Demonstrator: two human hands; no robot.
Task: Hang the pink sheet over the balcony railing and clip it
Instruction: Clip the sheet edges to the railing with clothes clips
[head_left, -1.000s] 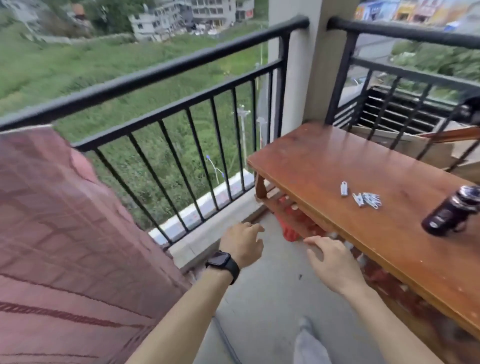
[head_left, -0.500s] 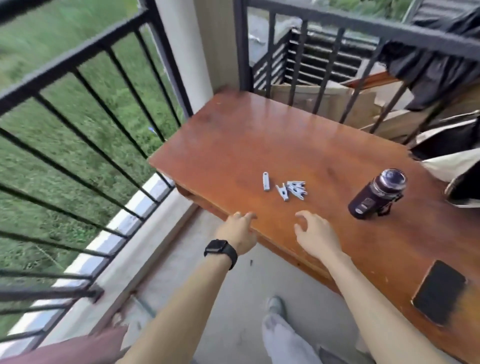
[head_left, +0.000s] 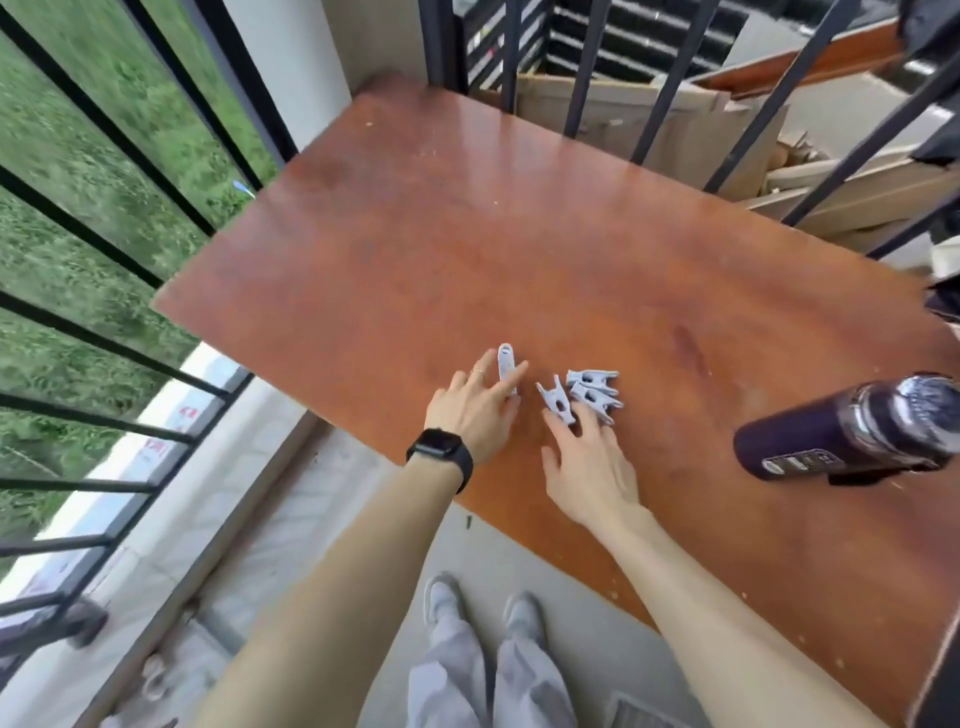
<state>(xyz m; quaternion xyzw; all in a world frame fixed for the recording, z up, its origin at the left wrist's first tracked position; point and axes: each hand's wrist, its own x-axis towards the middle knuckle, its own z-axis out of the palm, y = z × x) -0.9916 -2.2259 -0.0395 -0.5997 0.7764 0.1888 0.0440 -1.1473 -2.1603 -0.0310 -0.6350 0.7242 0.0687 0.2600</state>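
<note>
Several pale blue-grey clothes pegs lie on the brown wooden table (head_left: 467, 218). One single peg (head_left: 505, 358) lies apart to the left; my left hand (head_left: 475, 410), with a black watch on its wrist, lays straight fingers over it. A small heap of pegs (head_left: 592, 389) lies to the right, and my right hand (head_left: 587, 457) reaches it with spread fingers, the fingertips touching the nearest peg (head_left: 556, 400). The black balcony railing (head_left: 104, 130) runs along the left. The pink sheet is out of view.
A dark purple bottle (head_left: 841, 441) lies on its side at the table's right. Behind the far railing bars (head_left: 670, 78) are cardboard and wooden boards (head_left: 831, 192). My feet in grey shoes (head_left: 441, 597) stand on the concrete floor below the table edge.
The view has swung away from the hung pink sheet down onto the table. Both hands have reached forward from the table's edge to the pegs and now touch them.
</note>
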